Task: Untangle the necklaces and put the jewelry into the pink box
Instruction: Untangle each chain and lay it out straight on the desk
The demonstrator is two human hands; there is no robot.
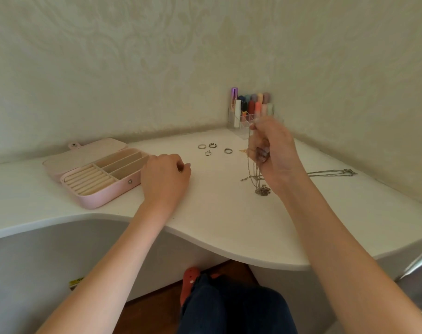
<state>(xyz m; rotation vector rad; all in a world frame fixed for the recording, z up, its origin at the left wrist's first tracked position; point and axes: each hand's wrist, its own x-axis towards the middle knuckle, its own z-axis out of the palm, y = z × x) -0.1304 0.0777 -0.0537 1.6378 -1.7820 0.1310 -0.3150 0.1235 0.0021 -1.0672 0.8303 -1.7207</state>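
My right hand [271,145] is raised above the white table and pinches a silver necklace chain [252,168], which hangs down to a tangled pendant cluster [262,190] on the tabletop. Another silver chain [330,173] lies stretched out to the right. My left hand [165,175] rests on the table with curled fingers, just right of the open pink box [101,200]; I see nothing in it. The box shows ring rolls and three long compartments. Several rings [207,148] lie behind my hands. A small gold piece [242,150] lies beside my right hand.
A clear organizer [243,121] of lipsticks stands in the back corner against the wall. The white table [205,220] has a curved front edge. Below it I see my knee in dark trousers and a red shoe [189,283].
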